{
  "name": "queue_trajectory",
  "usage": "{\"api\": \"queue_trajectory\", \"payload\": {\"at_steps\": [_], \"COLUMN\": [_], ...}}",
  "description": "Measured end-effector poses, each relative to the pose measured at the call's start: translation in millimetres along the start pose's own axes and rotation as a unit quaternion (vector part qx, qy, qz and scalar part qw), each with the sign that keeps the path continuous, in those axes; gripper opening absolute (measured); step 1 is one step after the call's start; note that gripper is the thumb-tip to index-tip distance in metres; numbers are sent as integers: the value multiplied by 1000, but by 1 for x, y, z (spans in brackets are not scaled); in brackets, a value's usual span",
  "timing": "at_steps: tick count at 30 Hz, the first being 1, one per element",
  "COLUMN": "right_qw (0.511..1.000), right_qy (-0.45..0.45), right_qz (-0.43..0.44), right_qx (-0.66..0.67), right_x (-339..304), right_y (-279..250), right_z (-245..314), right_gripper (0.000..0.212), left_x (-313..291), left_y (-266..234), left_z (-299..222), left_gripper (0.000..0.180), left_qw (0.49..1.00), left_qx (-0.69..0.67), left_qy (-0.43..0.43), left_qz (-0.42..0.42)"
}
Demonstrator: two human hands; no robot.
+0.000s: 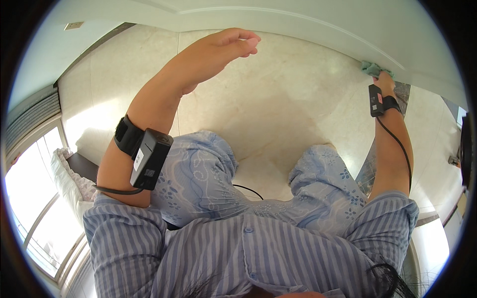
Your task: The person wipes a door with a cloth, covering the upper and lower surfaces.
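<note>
Cloth (370, 68), green and crumpled, sits far right against the white door (343, 25). From here I see the right hand (384, 82) on it; its grip I cannot tell. Leftward, the left hand (229, 45) hangs loosely curled.

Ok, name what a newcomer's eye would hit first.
The outstretched left hand, near top centre over the pale floor, draws the eye first. Next comes the black box strapped on that forearm, left of centre. At upper right, the right hand holds a green cloth by the pale panel.
</note>
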State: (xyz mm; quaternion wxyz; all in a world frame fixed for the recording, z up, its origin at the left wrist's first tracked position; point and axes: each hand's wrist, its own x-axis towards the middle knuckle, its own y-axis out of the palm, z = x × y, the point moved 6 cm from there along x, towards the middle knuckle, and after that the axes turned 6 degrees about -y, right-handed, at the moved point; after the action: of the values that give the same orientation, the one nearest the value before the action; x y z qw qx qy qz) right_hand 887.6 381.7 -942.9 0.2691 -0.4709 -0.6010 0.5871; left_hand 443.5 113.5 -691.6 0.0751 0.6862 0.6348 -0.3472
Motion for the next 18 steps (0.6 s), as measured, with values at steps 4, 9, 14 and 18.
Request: {"api": "queue_trajectory", "payload": {"at_steps": [4, 9, 14, 18], "right_qw": [996, 863, 905, 971], "right_qy": [-32, -111, -185, -103], "right_qz": [13, -98, -71, -44], "right_qx": [82, 483, 378, 213], "right_x": [17, 48, 18, 8], "right_y": [-10, 70, -56, -71], "right_z": [84, 143, 243, 190], "right_gripper": [37, 24, 28, 33], "left_x": [-3, 13, 4, 1], "left_y": [-6, 15, 7, 5], "left_z": [1, -9, -4, -7], "left_gripper": [45, 45, 44, 44], "left_qw": [1000, 999, 1000, 1000], "left_qx": [15, 5, 2, 6], "left_qy": [-1, 24, 13, 8], "left_qz": [-19, 37, 11, 16]}}
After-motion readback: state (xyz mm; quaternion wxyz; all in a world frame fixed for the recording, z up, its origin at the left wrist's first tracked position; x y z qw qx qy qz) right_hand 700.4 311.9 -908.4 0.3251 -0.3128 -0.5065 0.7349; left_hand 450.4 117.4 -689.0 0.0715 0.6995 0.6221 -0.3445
